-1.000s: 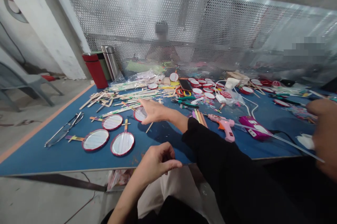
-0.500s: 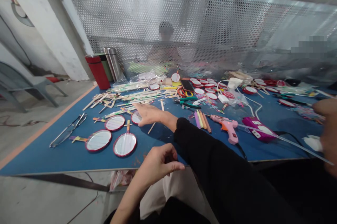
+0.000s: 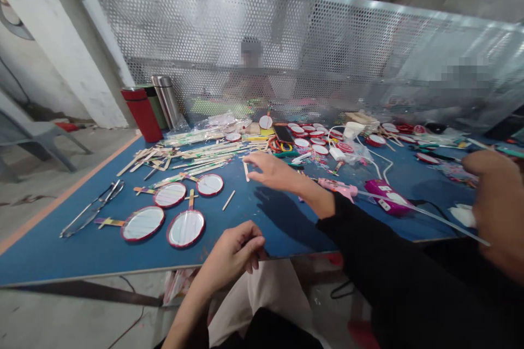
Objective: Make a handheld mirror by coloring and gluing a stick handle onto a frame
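Just now my right hand [image 3: 276, 170] has slid rightward off the small red-rimmed disc [image 3: 209, 185] it was spread over, leaving that disc in plain view on the blue tabletop [image 3: 286, 234]. The hand is open wide, palm down and fingers spread, its fingertips just beside a loose craft stick [image 3: 246, 171] and holding nothing. My left hand [image 3: 233, 253] sits curled at the table's near edge with the fingers drawn together; whether they pinch anything, I cannot tell. At the right edge a blurred hand [image 3: 497, 207], someone else's by the look of it, is near a long glue stick [image 3: 426, 218]. A pink glue gun [image 3: 338, 188] lies beyond my right wrist. To the left are larger discs on craft-stick handles [image 3: 143, 223] and long steel scissors [image 3: 92, 210]. Farther off, a red flask [image 3: 141, 114] and a steel thermos [image 3: 166, 100] stand before a perforated metal screen [image 3: 245, 21], with a person [image 3: 250, 78] blurred behind it. A plastic chair [image 3: 33, 136] stands on the concrete floor [image 3: 69, 218].
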A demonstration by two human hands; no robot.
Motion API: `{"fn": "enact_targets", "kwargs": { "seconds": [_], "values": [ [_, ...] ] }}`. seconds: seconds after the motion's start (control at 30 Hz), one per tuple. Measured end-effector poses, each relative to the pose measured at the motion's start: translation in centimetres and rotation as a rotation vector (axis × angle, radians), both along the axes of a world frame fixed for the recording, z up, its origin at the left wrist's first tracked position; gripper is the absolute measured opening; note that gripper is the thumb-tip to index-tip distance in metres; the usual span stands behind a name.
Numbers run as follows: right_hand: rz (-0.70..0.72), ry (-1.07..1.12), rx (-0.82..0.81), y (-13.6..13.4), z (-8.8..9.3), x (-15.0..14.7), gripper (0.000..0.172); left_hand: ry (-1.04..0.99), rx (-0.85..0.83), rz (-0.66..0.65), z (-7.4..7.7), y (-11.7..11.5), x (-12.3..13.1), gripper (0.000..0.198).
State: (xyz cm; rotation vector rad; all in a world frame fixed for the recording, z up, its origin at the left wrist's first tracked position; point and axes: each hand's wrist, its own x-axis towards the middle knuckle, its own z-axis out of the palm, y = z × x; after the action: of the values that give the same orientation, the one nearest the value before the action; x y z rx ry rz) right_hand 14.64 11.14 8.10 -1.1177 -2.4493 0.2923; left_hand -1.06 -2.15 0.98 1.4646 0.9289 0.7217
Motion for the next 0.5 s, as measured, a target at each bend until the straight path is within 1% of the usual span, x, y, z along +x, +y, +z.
{"fn": "enact_targets", "kwargs": {
  "seconds": [0.07,0.1,0.17,0.23,0.3,0.37,0.43,0.5],
  "values": [
    [-0.139,0.054,0.038,-1.4,0.6,3.6,0.021,0.007,0.079,0.008,0.0,0.0,-0.3,0.026],
    [-0.213,0.082,0.057,-2.2,0.8,5.3,0.018,0.034,0.141,0.007,0.0,-0.1,-0.4,0.025],
    [-0.345,0.129,0.081,-4.2,0.6,8.2,0.019,0.128,0.292,-0.016,0.0,-0.1,-0.5,0.023],
    [-0.435,0.156,0.082,-6.3,-0.3,10.0,0.026,0.198,0.414,-0.055,0.0,-0.1,-0.4,0.033],
    [-0.512,0.181,0.077,-8.3,-2.0,10.7,0.037,0.225,0.477,-0.076,-0.1,-0.1,-0.3,0.051],
    [-0.564,0.167,0.154,-10.0,-4.1,10.6,0.042,0.235,0.492,-0.086,-0.3,-0.1,-0.1,0.062],
    [-0.577,0.169,0.164,-11.3,-6.0,10.2,0.044,0.245,0.479,-0.083,-0.3,-0.1,0.0,0.067],
    [-0.581,0.192,0.155,-12.1,-7.3,9.8,0.044,0.254,0.458,-0.069,-0.3,-0.1,0.1,0.068]
  ]
}}
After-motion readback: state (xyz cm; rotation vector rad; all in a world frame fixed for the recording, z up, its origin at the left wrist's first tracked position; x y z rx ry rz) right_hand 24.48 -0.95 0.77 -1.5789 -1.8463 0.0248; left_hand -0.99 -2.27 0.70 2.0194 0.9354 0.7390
